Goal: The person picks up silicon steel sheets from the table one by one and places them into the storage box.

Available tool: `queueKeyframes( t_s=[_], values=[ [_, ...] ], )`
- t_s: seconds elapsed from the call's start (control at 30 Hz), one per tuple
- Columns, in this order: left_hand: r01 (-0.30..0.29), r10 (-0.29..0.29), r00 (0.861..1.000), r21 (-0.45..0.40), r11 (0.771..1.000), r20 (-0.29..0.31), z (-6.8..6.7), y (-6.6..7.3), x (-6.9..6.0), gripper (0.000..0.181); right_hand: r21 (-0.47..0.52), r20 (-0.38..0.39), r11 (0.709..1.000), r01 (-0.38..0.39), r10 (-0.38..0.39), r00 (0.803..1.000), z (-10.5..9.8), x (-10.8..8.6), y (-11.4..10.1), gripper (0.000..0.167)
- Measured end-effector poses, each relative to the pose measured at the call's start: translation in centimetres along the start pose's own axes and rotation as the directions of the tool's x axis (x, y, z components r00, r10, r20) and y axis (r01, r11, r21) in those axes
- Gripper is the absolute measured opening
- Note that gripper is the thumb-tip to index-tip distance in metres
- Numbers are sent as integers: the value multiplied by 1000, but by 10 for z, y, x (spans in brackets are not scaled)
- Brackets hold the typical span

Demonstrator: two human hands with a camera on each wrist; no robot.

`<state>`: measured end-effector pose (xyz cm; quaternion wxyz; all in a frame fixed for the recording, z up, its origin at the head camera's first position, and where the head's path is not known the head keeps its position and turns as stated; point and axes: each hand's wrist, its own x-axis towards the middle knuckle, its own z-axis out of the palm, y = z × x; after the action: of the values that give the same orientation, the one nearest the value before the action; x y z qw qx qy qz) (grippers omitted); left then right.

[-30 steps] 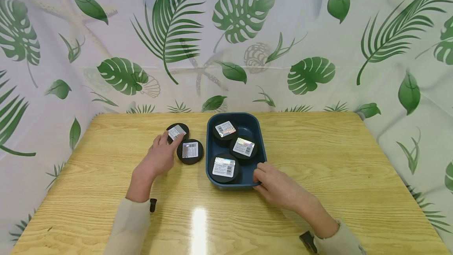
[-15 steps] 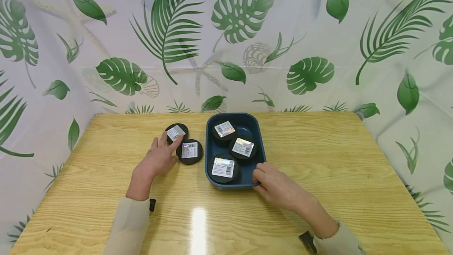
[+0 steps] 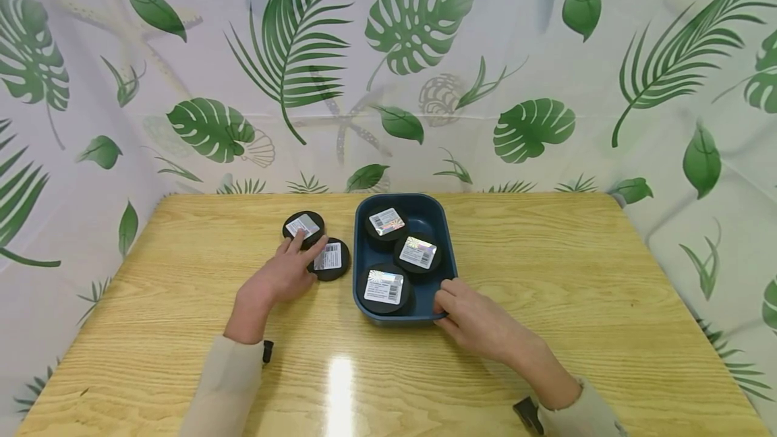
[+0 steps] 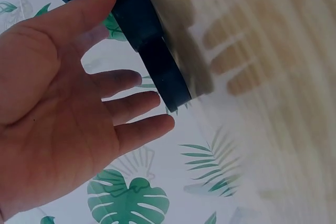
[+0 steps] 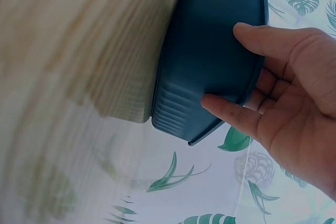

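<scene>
Two flat, round black pucks with silver-white labels lie beside each other on the table in the head view, a far puck and a near puck. My left hand reaches over them, fingers extended and spread. A fingertip rests at the far puck's label, and the thumb lies over the near puck. In the left wrist view, the thumb meets a dark puck side. A dark blue rectangular bin holds three similar pucks. My right hand pinches its near right corner at the rim.
The pucks and bin stand on a light wooden table. Behind and at both sides hangs a white cloth printed with green leaves. Bright glare lies on the table's near part.
My left hand has shifted slightly right, and its thumb has moved from the far puck onto the near one. The right hand keeps its grip on the bin, which stays put.
</scene>
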<state>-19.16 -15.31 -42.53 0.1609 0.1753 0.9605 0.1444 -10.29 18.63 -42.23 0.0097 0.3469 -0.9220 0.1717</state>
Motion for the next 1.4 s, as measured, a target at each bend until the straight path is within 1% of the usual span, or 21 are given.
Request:
queueKeyframes(
  t_s=[0.23, 0.43, 0.53, 0.77, 0.83, 0.93, 1.0, 1.17, 1.23, 1.33, 1.4],
  values=[
    [-7, 7, 1000, 8, 1000, 4, 0, 7, -2, 68, 7, 21, 1000, -23, 23, 1000, -1, 1, -1, 20],
    [-40, 40, 999, 35, 999, -1, 3, 14, -1, 65, 2, 24, 1000, -26, 26, 999, -1, 0, -1, 20],
    [-43, 42, 999, 32, 999, 15, 4, 18, 1, 64, 4, 24, 1000, -28, 28, 999, -1, 1, -1, 20],
    [11, -12, 996, 13, 1000, 85, 7, 25, 3, 60, 8, 21, 1000, -25, 25, 999, -2, 1, -2, 19],
    [21, -21, 996, 1, 1000, 86, 8, 26, 3, 59, 7, 19, 1000, -22, 22, 1000, -1, 0, -1, 19],
    [29, -27, 997, -27, 999, 73, 9, 28, 2, 57, 4, 18, 1000, -20, 20, 1000, -1, 0, -1, 20],
    [22, -20, 998, -41, 999, 53, 9, 30, 2, 53, 5, 20, 1000, -20, 20, 1000, -1, 0, -1, 20],
    [-6, 6, 1000, -56, 998, -4, 9, 35, 0, 32, 6, 20, 1000, -19, 19, 1000, -1, 0, -1, 20],
    [-11, 10, 1000, -51, 999, -23, 10, 36, 0, 27, 7, 22, 1000, -21, 21, 1000, 0, 0, 0, 20],
    [-7, 5, 999, -38, 999, -47, 11, 38, 0, 25, 11, 26, 1000, -23, 23, 999, 0, 0, 0, 20],
    [10, -11, 998, -24, 1000, -56, 12, 39, 0, 27, 14, 29, 1000, -27, 27, 999, 0, 1, 0, 20]
  ],
)
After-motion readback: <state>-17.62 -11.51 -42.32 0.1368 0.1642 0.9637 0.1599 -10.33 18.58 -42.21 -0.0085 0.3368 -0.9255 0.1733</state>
